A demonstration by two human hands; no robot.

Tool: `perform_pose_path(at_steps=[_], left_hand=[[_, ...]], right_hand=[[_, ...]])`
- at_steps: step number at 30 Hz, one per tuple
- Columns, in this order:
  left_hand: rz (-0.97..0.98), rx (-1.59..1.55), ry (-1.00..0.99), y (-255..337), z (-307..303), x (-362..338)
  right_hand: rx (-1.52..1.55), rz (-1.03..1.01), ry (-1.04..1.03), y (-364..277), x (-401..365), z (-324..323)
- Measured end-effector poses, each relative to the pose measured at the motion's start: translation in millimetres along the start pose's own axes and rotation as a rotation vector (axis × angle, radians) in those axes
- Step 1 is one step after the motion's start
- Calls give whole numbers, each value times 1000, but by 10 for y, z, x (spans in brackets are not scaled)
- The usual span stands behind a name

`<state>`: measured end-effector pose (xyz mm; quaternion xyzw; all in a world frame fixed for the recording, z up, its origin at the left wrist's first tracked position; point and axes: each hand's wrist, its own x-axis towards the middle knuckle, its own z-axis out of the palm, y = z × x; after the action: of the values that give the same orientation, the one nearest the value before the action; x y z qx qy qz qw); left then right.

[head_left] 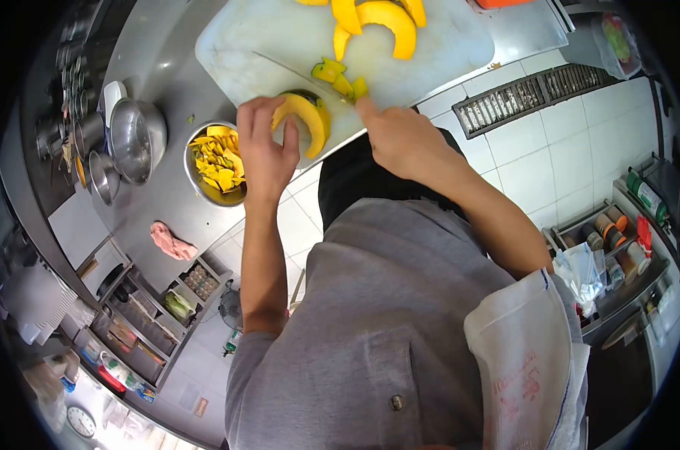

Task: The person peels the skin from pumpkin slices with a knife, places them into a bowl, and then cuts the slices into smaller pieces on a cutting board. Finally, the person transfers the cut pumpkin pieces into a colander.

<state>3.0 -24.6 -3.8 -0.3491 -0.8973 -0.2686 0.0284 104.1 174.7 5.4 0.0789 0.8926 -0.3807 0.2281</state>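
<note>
My left hand [266, 146] grips a thick, curved pumpkin piece [314, 124] with yellow flesh and dark rind, at the near edge of the white cutting board [242, 41]. My right hand [404, 142] is closed on a knife [299, 76], its handle mostly hidden by the fingers. The blade lies across the board, pointing up and left, just beyond the pumpkin piece. Green-skinned offcuts [329, 73] rest against the blade near my right fingers. Several curved pumpkin slices [389, 22] lie at the board's far side.
Left of my left hand stands a metal bowl [189, 169] of pumpkin scraps. Farther left are a larger metal bowl [160, 139] and a smaller one [104, 178]. A pink cloth [171, 241] lies on the steel counter [149, 56]. A floor drain grate [535, 99] is at the right.
</note>
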Motion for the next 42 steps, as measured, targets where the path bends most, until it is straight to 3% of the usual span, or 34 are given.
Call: perform_pose_path(at_steps=[1,3,4,7,17,32,36,38,42], left_hand=[[1,-1,-3,28,16,-57],[-265,-210,-146,114,72,-152],[-191,-223,-99,128,143,-175],[-265,-217,-71,262,163,-154],[-248,-189,-112,294,149,-119],[-295,-266,-138,217,155,-132],[-303,-254,-142,200,200,-166],[-288,-197,-13,255,286,-185],[-281,-92,0,265,288,-221]], right_hand=[[-42,-20,14,-20,-36,27],[-73,-64,64,-21,-87,142],[-105,-110,111,-33,-121,192],[-190,-196,258,-101,-291,235],[-297,-118,298,-155,-525,303],[-101,-191,304,-148,32,423],[66,-163,104,7,301,245],[230,-134,-49,147,365,147],[199,-137,-47,199,241,199]])
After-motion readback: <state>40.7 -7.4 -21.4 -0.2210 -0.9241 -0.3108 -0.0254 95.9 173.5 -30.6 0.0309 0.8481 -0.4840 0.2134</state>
